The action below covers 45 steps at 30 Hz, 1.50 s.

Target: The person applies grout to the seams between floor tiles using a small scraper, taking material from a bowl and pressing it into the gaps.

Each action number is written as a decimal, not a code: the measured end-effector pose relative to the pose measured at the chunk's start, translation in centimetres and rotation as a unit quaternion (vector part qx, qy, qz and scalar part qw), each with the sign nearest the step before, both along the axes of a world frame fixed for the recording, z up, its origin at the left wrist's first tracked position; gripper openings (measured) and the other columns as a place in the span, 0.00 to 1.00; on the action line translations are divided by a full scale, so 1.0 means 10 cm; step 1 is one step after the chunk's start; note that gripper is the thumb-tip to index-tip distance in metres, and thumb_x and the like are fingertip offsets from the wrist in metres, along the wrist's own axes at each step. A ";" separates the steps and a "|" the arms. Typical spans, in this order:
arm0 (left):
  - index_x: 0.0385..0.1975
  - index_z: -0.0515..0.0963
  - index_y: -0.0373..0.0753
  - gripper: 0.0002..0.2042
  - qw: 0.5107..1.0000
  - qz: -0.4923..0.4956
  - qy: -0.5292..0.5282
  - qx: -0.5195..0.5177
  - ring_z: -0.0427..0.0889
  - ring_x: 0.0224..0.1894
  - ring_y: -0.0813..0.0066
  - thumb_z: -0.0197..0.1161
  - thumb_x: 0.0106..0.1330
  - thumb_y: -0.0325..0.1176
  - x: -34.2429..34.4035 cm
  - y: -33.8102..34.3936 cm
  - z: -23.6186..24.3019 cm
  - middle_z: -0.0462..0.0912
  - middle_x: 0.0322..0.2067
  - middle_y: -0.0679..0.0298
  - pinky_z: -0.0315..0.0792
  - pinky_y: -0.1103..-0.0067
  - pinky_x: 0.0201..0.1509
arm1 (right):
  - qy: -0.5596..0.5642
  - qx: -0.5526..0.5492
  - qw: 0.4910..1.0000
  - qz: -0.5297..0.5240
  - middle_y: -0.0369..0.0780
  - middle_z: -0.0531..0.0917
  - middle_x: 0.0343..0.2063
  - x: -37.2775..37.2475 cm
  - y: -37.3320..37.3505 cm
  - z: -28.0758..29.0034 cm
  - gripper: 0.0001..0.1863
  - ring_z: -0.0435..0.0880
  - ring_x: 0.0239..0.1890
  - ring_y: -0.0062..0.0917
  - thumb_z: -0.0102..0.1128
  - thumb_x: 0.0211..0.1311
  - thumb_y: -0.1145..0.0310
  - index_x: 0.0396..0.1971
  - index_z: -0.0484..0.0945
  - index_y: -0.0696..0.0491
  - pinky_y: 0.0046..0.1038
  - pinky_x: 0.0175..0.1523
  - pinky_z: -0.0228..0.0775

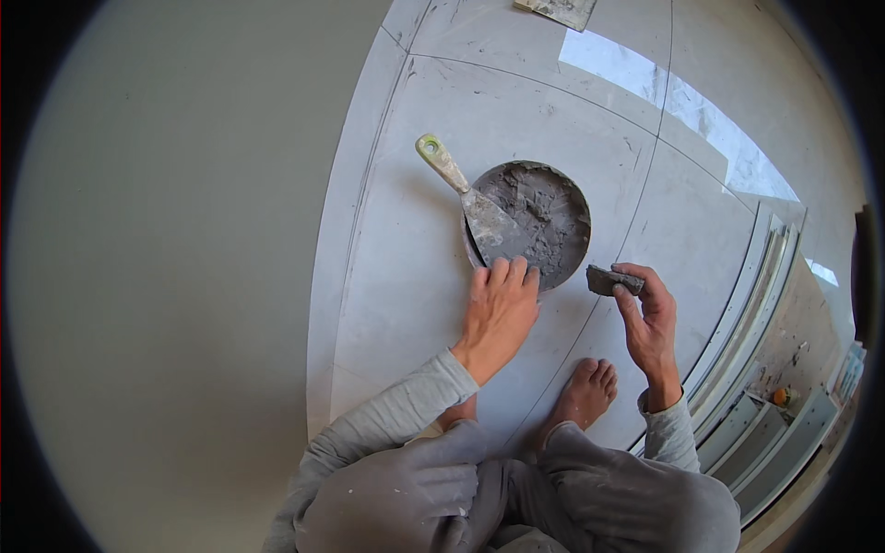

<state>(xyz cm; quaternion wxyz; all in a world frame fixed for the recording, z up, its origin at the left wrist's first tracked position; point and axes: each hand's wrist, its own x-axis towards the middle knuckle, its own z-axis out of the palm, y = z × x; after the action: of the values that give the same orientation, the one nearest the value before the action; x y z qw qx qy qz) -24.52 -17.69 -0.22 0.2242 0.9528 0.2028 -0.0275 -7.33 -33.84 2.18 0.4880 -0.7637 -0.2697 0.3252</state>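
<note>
A round bucket point(583, 241) stands on the floor in front of me, holding lumpy grey mortar-like paste point(539, 207). My left hand point(500, 309) is closed over its near rim, with the fingertips hidden inside. A putty knife point(489, 221) leans in the bucket; its broad blade rests in the paste and its worn pale-green handle sticks out over the far left rim. To the right of the bucket, my right hand point(647, 309) pinches a small flat rectangular piece point(606, 280) caked in grey paste between thumb and fingers. That piece is held above the floor, apart from the bucket.
Smudged light tiles point(415, 267) cover the floor, with a plain grey-beige wall point(184, 258) at the left. My bare foot point(585, 396) is just behind the bucket. Long metal-looking profiles point(751, 295) lie along the right side. A stained flat plate point(562, 9) lies at the far edge.
</note>
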 end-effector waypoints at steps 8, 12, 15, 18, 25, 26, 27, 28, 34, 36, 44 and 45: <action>0.32 0.82 0.44 0.04 0.996 0.005 0.042 0.083 0.71 0.48 0.67 0.62 0.60 0.33 0.02 -0.01 -0.11 0.75 0.41 0.65 0.63 0.70 0.50 | 0.034 -0.007 0.999 -0.005 0.39 0.84 0.44 0.01 -0.03 -0.04 0.13 0.81 0.48 0.22 0.61 0.73 0.70 0.52 0.79 0.59 0.25 0.57 0.70; 0.32 0.83 0.44 0.05 0.995 0.013 0.025 0.096 0.71 0.48 0.69 0.63 0.59 0.33 -0.09 0.04 -0.12 0.76 0.41 0.66 0.63 0.71 0.50 | 0.004 -0.022 0.999 0.026 0.40 0.84 0.45 0.01 0.00 -0.12 0.14 0.81 0.49 0.23 0.62 0.74 0.67 0.53 0.78 0.59 0.26 0.59 0.69; 0.32 0.83 0.44 0.05 0.993 0.017 0.020 0.111 0.71 0.48 0.70 0.63 0.59 0.33 -0.15 0.07 -0.14 0.75 0.41 0.67 0.63 0.71 0.50 | 0.032 -0.013 0.999 0.022 0.40 0.84 0.45 -0.02 0.02 -0.12 0.15 0.81 0.49 0.24 0.61 0.74 0.67 0.53 0.78 0.60 0.27 0.59 0.69; 0.32 0.83 0.44 0.05 0.992 0.014 0.023 0.120 0.71 0.48 0.70 0.63 0.60 0.33 -0.20 0.07 -0.17 0.75 0.40 0.67 0.63 0.71 0.50 | 0.019 -0.015 0.999 0.032 0.40 0.84 0.45 -0.03 0.04 -0.11 0.15 0.81 0.49 0.23 0.60 0.75 0.68 0.54 0.77 0.61 0.26 0.59 0.69; 0.32 0.84 0.44 0.05 0.983 0.071 -0.034 0.164 0.71 0.48 0.71 0.62 0.60 0.34 -0.27 0.14 -0.18 0.75 0.40 0.67 0.63 0.72 0.50 | 0.020 0.010 0.998 0.065 0.40 0.84 0.44 -0.04 0.15 -0.08 0.15 0.81 0.49 0.22 0.59 0.76 0.69 0.54 0.77 0.62 0.25 0.57 0.70; 0.32 0.84 0.44 0.05 0.983 0.077 -0.036 0.165 0.71 0.48 0.71 0.62 0.60 0.34 -0.29 0.10 -0.18 0.75 0.40 0.67 0.63 0.72 0.50 | 0.020 0.018 0.998 0.064 0.40 0.84 0.44 -0.08 0.16 -0.05 0.14 0.81 0.49 0.22 0.59 0.76 0.69 0.54 0.77 0.61 0.25 0.57 0.70; 0.31 0.84 0.44 0.05 0.983 0.048 -0.005 0.178 0.70 0.48 0.71 0.62 0.60 0.34 -0.28 0.11 -0.18 0.75 0.40 0.68 0.63 0.72 0.50 | 0.019 0.033 0.997 0.061 0.40 0.84 0.45 -0.09 0.19 -0.04 0.14 0.81 0.49 0.22 0.59 0.76 0.69 0.54 0.77 0.61 0.25 0.57 0.70; 0.30 0.85 0.44 0.06 0.981 0.020 0.027 0.191 0.70 0.48 0.71 0.62 0.60 0.34 -0.28 0.11 -0.19 0.75 0.40 0.68 0.62 0.72 0.50 | 0.014 0.039 0.997 0.065 0.40 0.84 0.45 -0.10 0.19 -0.04 0.14 0.81 0.49 0.22 0.59 0.76 0.69 0.54 0.77 0.61 0.25 0.57 0.70; 0.30 0.86 0.43 0.06 0.978 0.072 0.040 0.192 0.69 0.50 0.71 0.62 0.60 0.34 -0.22 -0.03 -0.22 0.76 0.41 0.69 0.60 0.72 0.52 | 0.003 0.048 0.994 0.101 0.40 0.84 0.46 -0.12 0.24 0.03 0.14 0.81 0.49 0.21 0.58 0.76 0.71 0.55 0.77 0.61 0.26 0.58 0.71; 0.30 0.86 0.43 0.06 0.978 0.083 0.031 0.190 0.69 0.51 0.71 0.62 0.60 0.34 -0.20 -0.05 -0.25 0.76 0.41 0.69 0.60 0.71 0.53 | 0.022 0.082 0.992 0.089 0.40 0.84 0.46 -0.10 0.25 0.03 0.14 0.81 0.49 0.22 0.58 0.76 0.71 0.55 0.77 0.62 0.26 0.58 0.71; 0.33 0.82 0.41 0.04 0.988 0.133 -0.026 0.071 0.70 0.51 0.67 0.61 0.61 0.29 -0.29 -0.13 -0.30 0.75 0.42 0.66 0.61 0.69 0.53 | 0.012 0.061 0.993 0.099 0.40 0.84 0.47 -0.05 0.17 -0.05 0.15 0.81 0.51 0.23 0.57 0.77 0.71 0.56 0.76 0.62 0.27 0.60 0.70; 0.36 0.80 0.40 0.05 0.986 0.142 -0.050 0.065 0.70 0.51 0.66 0.62 0.61 0.30 -0.31 -0.13 -0.30 0.74 0.42 0.64 0.61 0.68 0.53 | 0.011 0.060 0.993 0.098 0.41 0.84 0.47 -0.04 0.17 -0.06 0.15 0.81 0.51 0.23 0.57 0.77 0.71 0.56 0.76 0.62 0.27 0.60 0.70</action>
<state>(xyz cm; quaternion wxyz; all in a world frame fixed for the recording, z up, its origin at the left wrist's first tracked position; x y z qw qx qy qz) -27.64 -18.99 -3.17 0.1729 0.9270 0.3264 0.0654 -7.74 -32.14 1.56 0.5015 -0.6991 -0.3569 0.3637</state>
